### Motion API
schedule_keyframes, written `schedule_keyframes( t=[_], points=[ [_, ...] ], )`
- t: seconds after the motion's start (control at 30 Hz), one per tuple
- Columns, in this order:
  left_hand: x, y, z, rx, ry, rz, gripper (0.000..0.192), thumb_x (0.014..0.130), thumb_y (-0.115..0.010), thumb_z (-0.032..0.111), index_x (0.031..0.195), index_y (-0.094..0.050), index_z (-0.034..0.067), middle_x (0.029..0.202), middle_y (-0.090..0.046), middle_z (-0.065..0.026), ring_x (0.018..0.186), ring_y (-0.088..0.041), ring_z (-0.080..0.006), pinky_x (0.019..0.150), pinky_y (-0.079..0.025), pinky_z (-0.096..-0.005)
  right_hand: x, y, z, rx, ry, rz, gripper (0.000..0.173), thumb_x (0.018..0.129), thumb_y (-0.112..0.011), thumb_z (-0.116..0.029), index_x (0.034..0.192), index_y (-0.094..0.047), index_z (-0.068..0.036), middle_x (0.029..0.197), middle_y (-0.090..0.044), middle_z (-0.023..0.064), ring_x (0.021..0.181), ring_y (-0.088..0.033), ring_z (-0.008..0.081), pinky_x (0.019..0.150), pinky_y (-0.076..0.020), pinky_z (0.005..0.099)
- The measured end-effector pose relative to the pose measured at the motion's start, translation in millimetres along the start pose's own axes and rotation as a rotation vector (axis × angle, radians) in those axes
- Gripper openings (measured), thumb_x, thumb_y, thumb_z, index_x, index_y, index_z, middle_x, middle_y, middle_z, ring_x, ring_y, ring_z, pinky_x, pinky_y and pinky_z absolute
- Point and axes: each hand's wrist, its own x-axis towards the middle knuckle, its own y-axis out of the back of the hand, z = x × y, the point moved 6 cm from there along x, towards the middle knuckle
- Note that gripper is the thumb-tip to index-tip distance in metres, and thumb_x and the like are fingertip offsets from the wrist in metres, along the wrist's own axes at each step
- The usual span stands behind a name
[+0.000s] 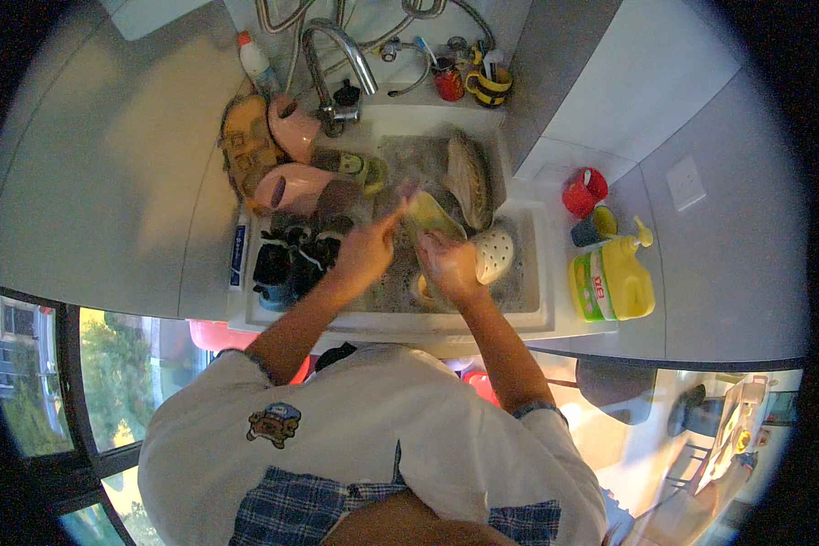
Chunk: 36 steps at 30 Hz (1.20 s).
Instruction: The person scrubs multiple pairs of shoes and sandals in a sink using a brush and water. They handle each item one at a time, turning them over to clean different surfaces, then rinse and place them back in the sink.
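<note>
My right hand [447, 263] grips a pale yellow-green shoe or slipper [433, 211] over the sink [542, 266]. Close by on the left, my left hand [375, 239] reaches towards that shoe's upper end; its fingers are motion-blurred, and whether they hold something is unclear. Beside my right hand lies a white clog with holes [496, 254]. A long, worn beige shoe or sole [469, 179] rests against the basin's right side. Left of my hands are pink slippers [297, 188], a green slipper [355, 167] and dark shoes with light laces [297, 256]. Murky, foamy water lies in the basin.
A chrome faucet [345, 51] arches over the sink's back left. Brown sandals [249, 147] lie on the left edge. A yellow pump jug [614, 283], a red cup [585, 192] and a dark cup [594, 226] stand at right. Mugs [489, 87] holding brushes stand at the back.
</note>
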Motion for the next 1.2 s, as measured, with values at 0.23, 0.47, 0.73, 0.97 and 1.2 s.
schedule_keyframes(
  t=[0.23,0.47,0.73,0.97,1.2],
  points=[
    [51.1,5.2,-72.8,-0.796,0.393,-0.025,0.068,0.093,-0.072,0.031,0.153,-0.042,0.019,0.088,-0.068,-0.0071,0.062,-0.062,-0.0218,0.048,-0.046,-0.0356,0.9,3.2,-25.8,-0.364,0.422,-0.081,0.024,0.086,-0.071,-0.019,0.108,-0.071,-0.01,0.11,-0.069,0.009,0.092,-0.069,0.0293,0.074,-0.0573,0.0403],
    [27.2,-5.2,-39.9,-1.254,0.462,0.205,0.065,0.095,-0.068,0.025,0.15,-0.035,0.012,0.08,-0.054,-0.0046,0.047,-0.045,-0.0117,0.038,-0.036,-0.0281,22.8,31.5,-32.0,-0.638,0.112,0.241,0.05,0.085,-0.076,-0.023,0.13,-0.061,-0.01,0.136,-0.054,0.0143,0.131,-0.046,0.0366,0.103,-0.0439,0.0468],
    [-3.2,16.5,47.0,-0.403,-0.198,0.637,0.074,0.097,-0.064,0.027,0.154,-0.025,0.002,0.111,-0.064,-0.028,0.08,-0.068,-0.0383,0.071,-0.054,-0.0454,12.9,-60.8,36.2,1.818,-0.949,0.391,0.046,0.102,-0.06,-0.034,0.136,-0.051,-0.004,0.128,-0.062,0.0132,0.115,-0.061,0.0328,0.097,-0.0522,0.0472],
    [-65.0,-17.7,54.2,-0.161,-0.189,0.033,0.068,0.098,-0.059,0.015,0.158,-0.03,0.026,0.115,-0.066,-0.0246,0.097,-0.068,-0.0414,0.08,-0.056,-0.05,23.1,-51.3,100.4,1.91,-0.773,0.294,0.033,0.104,-0.051,-0.031,0.127,-0.057,-0.008,0.115,-0.064,0.0109,0.1,-0.064,0.027,0.083,-0.0567,0.043],
    [-16.6,32.6,78.7,-0.093,-0.312,0.068,0.066,0.095,-0.057,0.013,0.155,-0.036,0.03,0.107,-0.07,-0.0217,0.074,-0.069,-0.0409,0.063,-0.057,-0.0503,14.9,-78.4,48.2,1.96,-0.789,0.112,0.042,0.105,-0.046,-0.038,0.138,-0.049,-0.011,0.132,-0.057,0.0095,0.116,-0.058,0.0253,0.098,-0.0506,0.0429]
  ],
)
